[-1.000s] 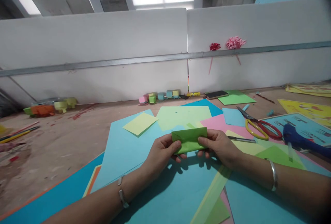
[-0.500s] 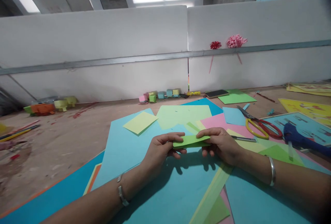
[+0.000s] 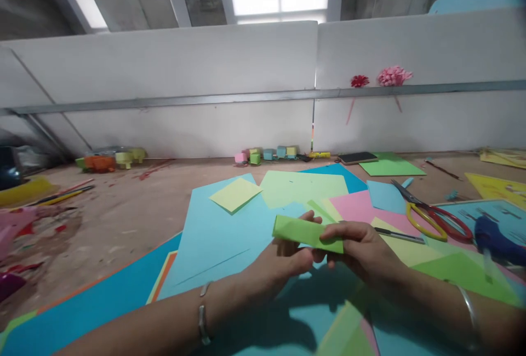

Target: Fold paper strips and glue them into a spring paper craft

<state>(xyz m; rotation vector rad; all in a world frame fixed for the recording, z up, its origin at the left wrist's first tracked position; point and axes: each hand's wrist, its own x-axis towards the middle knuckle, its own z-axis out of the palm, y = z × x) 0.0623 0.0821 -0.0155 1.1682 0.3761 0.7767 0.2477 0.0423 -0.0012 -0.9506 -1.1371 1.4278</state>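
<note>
A folded strip of bright green paper (image 3: 299,232) is held above light blue sheets (image 3: 213,246). My right hand (image 3: 361,249) pinches its right end, with the thumb on the front and fingers behind. Behind and below the strip is my left hand (image 3: 279,271), loosely cupped. Its thumb stands away from the paper, and its fingertips show above the upper edge. Whether those fingers touch the strip is hidden. A pale yellow-green square (image 3: 235,195) lies on the blue sheet beyond my left hand.
To the right lie scissors (image 3: 427,216), a pen-like tool (image 3: 398,235) and a dark blue glue gun (image 3: 499,241). A phone (image 3: 357,158), green paper (image 3: 390,164) and small paper blocks (image 3: 269,154) sit near the wall. Pencils (image 3: 66,196) are at left.
My left hand has let go of the strip's left end and slid behind it, thumb opened away. The strip now tilts with its broad face showing. The view has shifted left.
</note>
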